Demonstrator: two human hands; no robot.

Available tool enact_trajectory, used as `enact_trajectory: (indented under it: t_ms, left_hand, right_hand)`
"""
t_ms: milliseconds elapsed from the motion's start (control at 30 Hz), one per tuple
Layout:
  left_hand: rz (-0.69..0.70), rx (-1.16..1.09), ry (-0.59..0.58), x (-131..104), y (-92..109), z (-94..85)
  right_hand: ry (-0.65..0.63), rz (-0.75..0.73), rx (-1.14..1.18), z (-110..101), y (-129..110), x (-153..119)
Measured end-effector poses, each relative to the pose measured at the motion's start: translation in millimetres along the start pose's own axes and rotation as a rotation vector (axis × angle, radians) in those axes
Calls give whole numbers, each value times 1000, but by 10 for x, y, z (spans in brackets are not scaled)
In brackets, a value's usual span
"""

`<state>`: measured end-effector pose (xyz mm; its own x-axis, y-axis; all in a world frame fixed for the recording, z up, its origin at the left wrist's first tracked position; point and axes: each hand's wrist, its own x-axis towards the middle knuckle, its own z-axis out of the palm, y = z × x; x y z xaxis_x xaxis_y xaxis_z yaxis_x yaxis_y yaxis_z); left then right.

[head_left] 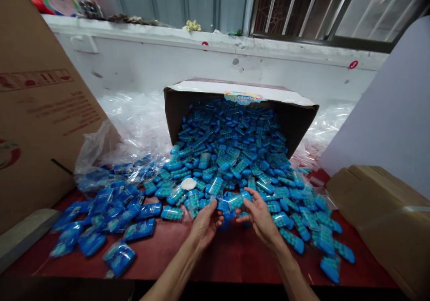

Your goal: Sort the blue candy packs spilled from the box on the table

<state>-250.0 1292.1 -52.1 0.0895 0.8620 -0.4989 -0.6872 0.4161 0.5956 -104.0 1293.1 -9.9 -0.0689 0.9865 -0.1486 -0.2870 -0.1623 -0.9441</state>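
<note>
Between thumb and fingers, my left hand [205,224] grips a clear and blue plastic packet [221,204]. My right hand [260,216] pinches the end of a small blue case with teal pellets [238,201], held level against the packet. Both are close together above the table's front part, and where packet and case meet is hard to make out. Behind my hands a big pile of the same blue cases [235,153] spills from a cardboard box [307,110] lying on its side. Several filled blue packets [140,229] lie in a heap to the left.
A large brown carton [43,90] stands at the left, with a clear plastic bag [89,151] beside it. At the right sits a smaller brown box [379,220]. A round white piece [188,183] rests on the pile. The tabletop [215,265] is red.
</note>
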Motion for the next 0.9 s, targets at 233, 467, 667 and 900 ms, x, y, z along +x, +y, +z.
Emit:
enact_trajectory:
  t_ms: [233, 467, 667, 900]
  left_hand:
    - [96, 72, -51, 3, 59, -4]
    - [121, 94, -95, -3, 47, 12]
    - [92, 27, -108, 60, 93, 142]
    - [-78, -23, -274, 19, 274, 159]
  right_hand:
    - [-1, -11, -33, 34, 8, 1]
    - [57, -86, -136, 124, 278, -37]
    - [91, -226, -335, 185, 349, 81]
    - [-202, 18, -77, 110, 116, 210]
